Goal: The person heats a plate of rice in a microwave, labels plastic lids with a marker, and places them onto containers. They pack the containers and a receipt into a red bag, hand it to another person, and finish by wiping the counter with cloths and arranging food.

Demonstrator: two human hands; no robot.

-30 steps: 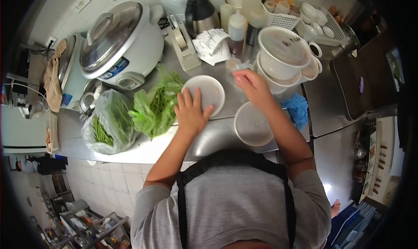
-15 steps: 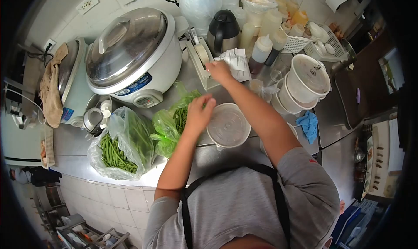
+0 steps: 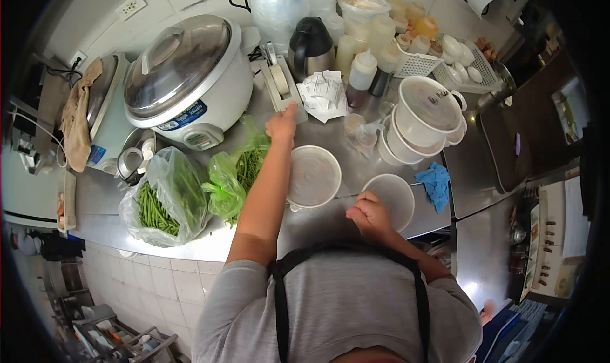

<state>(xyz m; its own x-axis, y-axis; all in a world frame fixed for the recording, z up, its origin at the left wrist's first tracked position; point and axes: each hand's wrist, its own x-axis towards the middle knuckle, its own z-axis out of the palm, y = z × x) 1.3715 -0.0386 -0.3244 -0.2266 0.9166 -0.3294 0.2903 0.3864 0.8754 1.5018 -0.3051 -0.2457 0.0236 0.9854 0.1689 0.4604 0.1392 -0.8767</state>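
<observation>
My left hand (image 3: 281, 123) is closed, its fingers curled, at the near end of a grey tape dispenser (image 3: 274, 83) with a pale roll. Whatever it may pinch is too small to make out. My right hand (image 3: 370, 215) is closed in front of an open white tub (image 3: 397, 201); its fingertips hide any small thing between them. A round container with a translucent lid (image 3: 314, 177) sits between the hands. Left of my left forearm are a green bag of leafy greens (image 3: 227, 191) and a clear bag of green beans (image 3: 159, 210).
A large rice cooker (image 3: 190, 77) stands at the back left. Behind the dispenser is a black-topped jug (image 3: 311, 45), with papers (image 3: 324, 95) in front and squeeze bottles (image 3: 362, 74) beside it. Stacked white tubs (image 3: 426, 112) and a blue cloth (image 3: 434, 186) lie to the right.
My right hand has left the tape dispenser and come down toward my body, uncovering the open tub. My left hand has moved up to the dispenser's near end. The view has shifted slightly.
</observation>
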